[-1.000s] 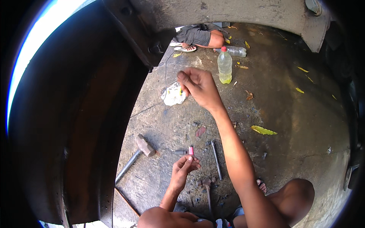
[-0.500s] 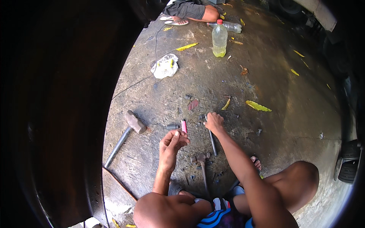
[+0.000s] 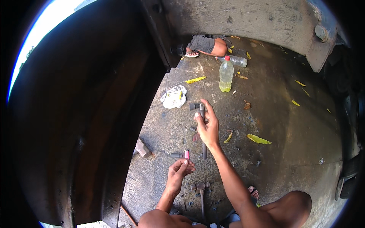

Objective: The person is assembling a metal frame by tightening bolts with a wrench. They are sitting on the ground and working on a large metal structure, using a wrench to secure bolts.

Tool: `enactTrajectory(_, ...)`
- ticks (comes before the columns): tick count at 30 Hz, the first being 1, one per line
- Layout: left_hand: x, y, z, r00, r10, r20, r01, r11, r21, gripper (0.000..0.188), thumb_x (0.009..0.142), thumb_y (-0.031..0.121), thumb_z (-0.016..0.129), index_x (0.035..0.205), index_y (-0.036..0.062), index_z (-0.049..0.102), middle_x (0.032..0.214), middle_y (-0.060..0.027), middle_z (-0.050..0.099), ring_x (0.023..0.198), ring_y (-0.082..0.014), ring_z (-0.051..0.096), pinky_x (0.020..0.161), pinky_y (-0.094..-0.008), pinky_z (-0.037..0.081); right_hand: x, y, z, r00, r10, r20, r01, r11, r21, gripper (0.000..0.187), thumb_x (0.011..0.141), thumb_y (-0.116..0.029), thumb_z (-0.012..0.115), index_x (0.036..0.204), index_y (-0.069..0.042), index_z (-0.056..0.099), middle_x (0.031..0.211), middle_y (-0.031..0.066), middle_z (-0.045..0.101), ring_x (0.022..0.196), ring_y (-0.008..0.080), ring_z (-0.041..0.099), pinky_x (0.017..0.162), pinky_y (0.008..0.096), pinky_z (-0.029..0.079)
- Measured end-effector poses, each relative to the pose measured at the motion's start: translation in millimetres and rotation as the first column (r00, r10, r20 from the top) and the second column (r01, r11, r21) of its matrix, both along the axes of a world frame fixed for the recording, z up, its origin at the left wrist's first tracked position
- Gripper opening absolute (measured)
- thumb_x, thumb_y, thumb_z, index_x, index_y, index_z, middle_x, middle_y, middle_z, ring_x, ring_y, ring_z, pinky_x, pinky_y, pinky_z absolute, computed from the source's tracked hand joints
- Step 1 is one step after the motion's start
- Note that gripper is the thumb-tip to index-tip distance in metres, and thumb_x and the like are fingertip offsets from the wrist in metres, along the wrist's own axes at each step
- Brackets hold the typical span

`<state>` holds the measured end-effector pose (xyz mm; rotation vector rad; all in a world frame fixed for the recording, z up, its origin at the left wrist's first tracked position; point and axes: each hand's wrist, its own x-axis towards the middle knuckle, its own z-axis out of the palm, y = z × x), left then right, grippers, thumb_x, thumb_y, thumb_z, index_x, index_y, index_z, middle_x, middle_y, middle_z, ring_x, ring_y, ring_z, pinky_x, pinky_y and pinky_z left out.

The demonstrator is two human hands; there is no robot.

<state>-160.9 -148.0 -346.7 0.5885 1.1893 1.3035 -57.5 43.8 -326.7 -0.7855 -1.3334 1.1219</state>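
My right hand (image 3: 209, 129) is raised and closed around a socket wrench (image 3: 204, 150). The wrench's handle hangs downward, and a dark socket (image 3: 194, 106) sticks out to the left at its head. My left hand (image 3: 178, 176) is held lower, thumb and fingertips pinched together; whatever is between them is too small to make out. Just beyond its fingertips a pink lighter (image 3: 186, 154) lies on the ground beside a loose grey socket (image 3: 176, 155). Near my feet lies a small hammer (image 3: 201, 189), its head away from me.
A large dark vehicle part (image 3: 102, 114) fills the left side, and a grey metal beam (image 3: 247, 19) crosses above. A sledgehammer head (image 3: 143, 148) shows beside it. Farther off are a bottle (image 3: 226, 78) with yellowish liquid, a white plastic bag (image 3: 175, 97) and another person's leg (image 3: 218, 47).
My right hand has lifted the socket wrench up off the ground and forward. My left hand stays pinched near the lighter. The view has tilted upward, bringing in the metal beam.
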Motion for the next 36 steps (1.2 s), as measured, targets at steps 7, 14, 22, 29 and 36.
enactTrajectory(7,7,6,-4,0.999,-0.03,-0.014,0.031,0.999,0.024,0.025,0.108,0.027,0.056,0.108,0.0033,0.064,0.102,-0.0084,0.071,0.092,-0.0174,0.07,0.086,-0.0336,0.055,-8,9,183,0.912,-0.096,-0.399,0.326,0.76,0.563,0.034,0.102,-0.008,0.065,0.134,0.002,0.06,0.117,0.0091,0.069,0.09,0.0127,0.065,0.077,0.0261,0.052)
enactTrajectory(14,2,2,-4,1.0,-0.013,-0.008,0.014,1.0,0.026,0.026,0.108,0.027,0.056,0.108,0.0033,0.064,0.103,-0.0088,0.071,0.092,-0.0179,0.071,0.087,-0.0344,0.056,-5,2,203,0.921,-0.353,-0.164,0.376,0.695,0.613,0.028,0.099,-0.004,0.066,0.126,0.004,0.063,0.1,0.0102,0.07,0.087,0.0142,0.067,0.073,0.0257,0.052)
enactTrajectory(22,1,2,-6,0.998,-0.056,-0.01,0.056,0.998,0.025,0.023,0.108,0.025,0.055,0.11,0.0045,0.065,0.108,-0.0066,0.07,0.095,-0.0157,0.069,0.087,-0.0314,0.053,19,-31,243,0.922,0.25,-0.296,-0.24,0.968,0.07,0.031,0.105,-0.019,0.062,0.129,0.0,0.06,0.073,0.0042,0.055,0.041,0.0079,0.05,0.031,0.0251,0.036)
enactTrajectory(29,5,9,-1,0.997,-0.064,0.05,0.063,0.998,0.013,0.024,0.108,0.027,0.056,0.11,0.0048,0.065,0.106,-0.0055,0.07,0.095,-0.0144,0.069,0.087,-0.0297,0.052,12,5,213,0.984,0.123,-0.128,-0.053,0.892,0.448,0.027,0.101,-0.008,0.065,0.126,-0.001,0.061,0.085,0.0058,0.066,0.059,0.0086,0.059,0.05,0.0248,0.047)
enactTrajectory(36,5,7,-4,0.997,-0.052,0.049,0.051,0.998,0.02,0.024,0.108,0.027,0.055,0.11,0.005,0.065,0.107,-0.0058,0.071,0.095,-0.0143,0.069,0.088,-0.0305,0.053,1,58,194,0.972,-0.178,-0.156,0.212,0.361,0.908,0.025,0.096,-0.002,0.069,0.122,-0.002,0.066,0.101,0.0066,0.074,0.078,0.0138,0.062,0.073,0.0254,0.05)
